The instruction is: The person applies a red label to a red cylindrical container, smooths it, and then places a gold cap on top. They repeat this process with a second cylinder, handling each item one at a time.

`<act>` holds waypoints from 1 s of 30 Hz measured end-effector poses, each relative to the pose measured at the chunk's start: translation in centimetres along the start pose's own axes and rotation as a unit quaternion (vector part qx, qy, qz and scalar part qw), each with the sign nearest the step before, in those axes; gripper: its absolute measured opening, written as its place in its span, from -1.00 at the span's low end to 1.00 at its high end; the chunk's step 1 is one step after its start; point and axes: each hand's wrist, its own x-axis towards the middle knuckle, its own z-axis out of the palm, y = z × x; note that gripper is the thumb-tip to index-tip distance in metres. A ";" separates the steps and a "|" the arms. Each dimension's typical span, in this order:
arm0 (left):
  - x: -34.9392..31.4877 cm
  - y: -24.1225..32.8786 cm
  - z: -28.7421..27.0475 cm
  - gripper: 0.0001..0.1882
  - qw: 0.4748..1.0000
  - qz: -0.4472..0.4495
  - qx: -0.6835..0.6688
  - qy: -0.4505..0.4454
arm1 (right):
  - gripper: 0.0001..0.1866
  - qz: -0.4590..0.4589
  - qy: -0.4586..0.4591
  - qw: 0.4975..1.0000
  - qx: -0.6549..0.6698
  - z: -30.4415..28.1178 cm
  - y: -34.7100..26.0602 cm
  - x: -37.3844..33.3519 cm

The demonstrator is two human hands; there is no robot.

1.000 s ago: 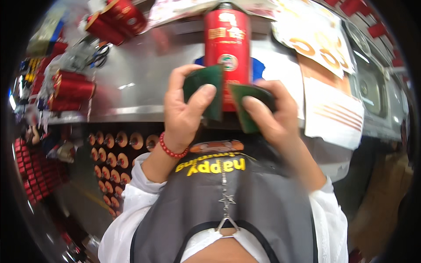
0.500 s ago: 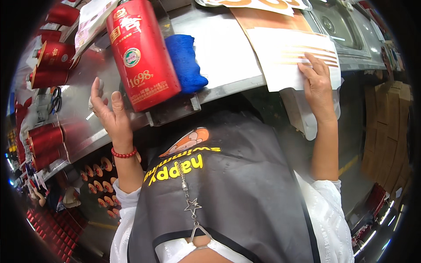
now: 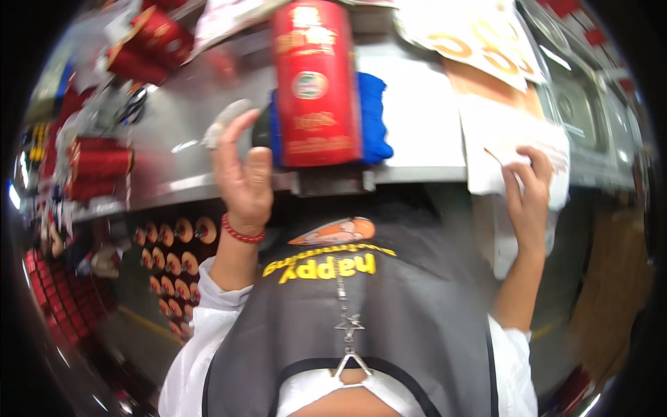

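Head view: our left grip (image 3: 243, 179) spreads, red bottle (image 3: 317, 104) to its right; we likely peel the strip (image 3: 492, 157) beside our right grip (image 3: 531, 192), pinch unclear, needing gentle lifting.

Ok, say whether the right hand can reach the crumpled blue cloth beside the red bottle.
Probably yes: only shiny metal tabletop and flat white sheet show between the right hand and blue cloth.

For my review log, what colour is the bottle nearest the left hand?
The bottle is mostly red with gold markings, best in the head view.
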 end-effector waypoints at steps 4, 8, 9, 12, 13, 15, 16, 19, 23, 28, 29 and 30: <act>2.9 5.8 -1.3 -0.49 0.991 0.039 -0.043 -0.123 | -0.85 -0.109 -0.036 0.989 0.096 -1.3 -8.3 4.1; 4.5 7.1 0.3 -0.56 0.965 0.160 -0.079 -0.191 | -0.82 -0.193 -0.088 0.952 0.222 -1.1 -15.9 7.9; 4.6 6.9 0.1 -0.65 0.961 0.177 -0.076 -0.200 | -0.83 -0.198 -0.076 0.948 0.239 -0.1 -16.5 8.1; 3.1 6.2 -1.8 -0.74 0.969 0.029 -0.117 -0.214 | -0.85 -0.138 -0.118 0.944 0.276 1.2 -16.9 8.2; 2.8 5.9 -2.0 -0.76 0.977 0.025 -0.098 -0.189 | -0.88 -0.169 -0.106 0.943 0.267 1.8 -16.7 8.5; 2.4 4.9 -2.0 -0.80 0.985 0.001 -0.070 -0.160 | -0.87 -0.124 -0.118 0.943 0.285 3.2 -16.4 8.3; 2.2 4.6 -2.1 -0.80 0.985 -0.020 -0.060 -0.161 | -0.87 -0.101 -0.125 0.942 0.294 3.8 -16.3 8.2; 1.4 4.0 -1.5 -0.82 0.983 -0.086 -0.087 -0.136 | -0.86 -0.081 -0.130 0.939 0.309 4.7 -16.5 8.2; 0.8 3.7 -1.0 -0.83 0.981 -0.113 -0.106 -0.114 | -0.86 -0.058 -0.137 0.931 0.332 5.3 -16.5 8.0; 0.8 3.3 -0.7 -0.85 0.988 -0.079 -0.081 -0.101 | -0.85 -0.043 -0.144 0.926 0.346 5.5 -16.3 8.1; 0.8 3.2 -0.7 -0.85 0.987 -0.085 -0.092 -0.103 | -0.85 -0.041 -0.146 0.925 0.348 5.5 -16.2 8.1; 0.8 3.2 -0.7 -0.84 0.985 -0.092 -0.102 -0.105 | -0.85 -0.043 -0.145 0.925 0.349 5.4 -16.2 8.1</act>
